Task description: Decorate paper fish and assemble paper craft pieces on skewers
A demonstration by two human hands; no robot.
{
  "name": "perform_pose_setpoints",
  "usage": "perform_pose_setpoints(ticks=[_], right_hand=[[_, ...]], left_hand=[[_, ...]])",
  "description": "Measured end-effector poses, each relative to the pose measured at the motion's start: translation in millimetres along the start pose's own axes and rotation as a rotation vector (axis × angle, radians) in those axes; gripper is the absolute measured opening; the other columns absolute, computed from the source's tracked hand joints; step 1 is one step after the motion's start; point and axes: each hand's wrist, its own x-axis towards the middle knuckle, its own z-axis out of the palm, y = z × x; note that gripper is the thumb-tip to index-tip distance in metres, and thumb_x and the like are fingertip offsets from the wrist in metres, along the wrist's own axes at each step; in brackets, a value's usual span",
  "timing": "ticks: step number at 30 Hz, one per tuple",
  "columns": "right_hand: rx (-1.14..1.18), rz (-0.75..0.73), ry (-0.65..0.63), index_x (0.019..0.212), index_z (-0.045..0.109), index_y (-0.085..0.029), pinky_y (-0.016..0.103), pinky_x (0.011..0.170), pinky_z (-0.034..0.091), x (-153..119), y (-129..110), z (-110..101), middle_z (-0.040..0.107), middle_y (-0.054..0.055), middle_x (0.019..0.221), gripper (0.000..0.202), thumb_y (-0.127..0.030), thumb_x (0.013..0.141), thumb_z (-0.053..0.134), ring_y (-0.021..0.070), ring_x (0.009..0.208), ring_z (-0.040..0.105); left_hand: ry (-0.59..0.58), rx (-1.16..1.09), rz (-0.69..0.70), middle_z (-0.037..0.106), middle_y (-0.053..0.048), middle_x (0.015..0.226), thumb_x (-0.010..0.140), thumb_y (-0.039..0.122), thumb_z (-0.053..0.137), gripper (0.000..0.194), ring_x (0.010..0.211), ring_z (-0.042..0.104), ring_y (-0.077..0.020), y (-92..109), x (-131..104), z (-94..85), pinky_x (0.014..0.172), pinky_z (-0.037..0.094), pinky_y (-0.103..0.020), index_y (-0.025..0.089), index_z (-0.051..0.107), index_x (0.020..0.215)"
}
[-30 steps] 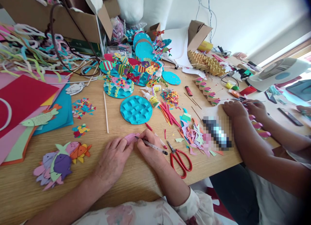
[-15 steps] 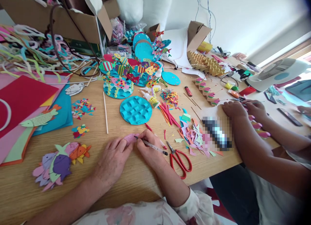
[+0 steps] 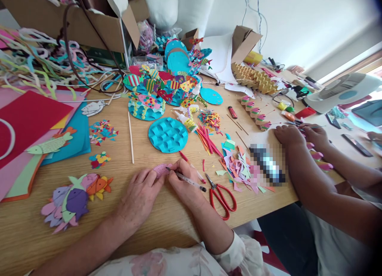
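Note:
A small pink patterned paper piece lies on the wooden table between my hands. The fingers of my left hand press on its left side and hold it down. My right hand is closed around a clear pen, whose tip touches the paper's right part. Just right of my right hand are a red pen and red-handled scissors. Beyond my hands sits a blue disc with curled paper strips. Stacked paper fish lie to the left.
Coloured paper sheets cover the left side. Paper scraps, glue bottles and decorated fish lie beyond. A wooden stick lies near the disc. A co-worker's arms reach in from the right.
The whole view has shifted very slightly. My hands, the pen and the pink paper keep nearly the same places.

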Motion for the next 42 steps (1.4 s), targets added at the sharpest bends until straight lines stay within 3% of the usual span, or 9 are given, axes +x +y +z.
perform_pose_setpoints(ticks=[13, 42], right_hand=[[0.019, 0.019, 0.019, 0.068, 0.048, -0.021, 0.020, 0.046, 0.032, -0.9, 1.6, -1.0, 0.046, -0.007, 0.052, 0.005, -0.016, 0.069, 0.046, 0.0088, 0.046, 0.042], [0.033, -0.005, 0.024, 0.068, 0.047, -0.020, 0.020, 0.048, 0.031, -0.6, 4.0, -0.7, 0.043, -0.007, 0.052, 0.005, -0.016, 0.069, 0.046, 0.0087, 0.046, 0.041]], left_hand=[[-0.003, 0.017, -0.005, 0.055, -0.008, 0.089, 0.086, 0.007, 0.038, 0.039, 0.090, 0.049, -0.0238, 0.4, 0.6, -1.1, 0.077, 0.047, -0.040, 0.017, 0.056, 0.120], [0.035, 0.029, 0.019, 0.054, -0.008, 0.088, 0.083, 0.005, 0.043, 0.039, 0.087, 0.048, -0.0246, -0.7, 0.6, 0.0, 0.076, 0.049, -0.040, 0.014, 0.057, 0.118]])
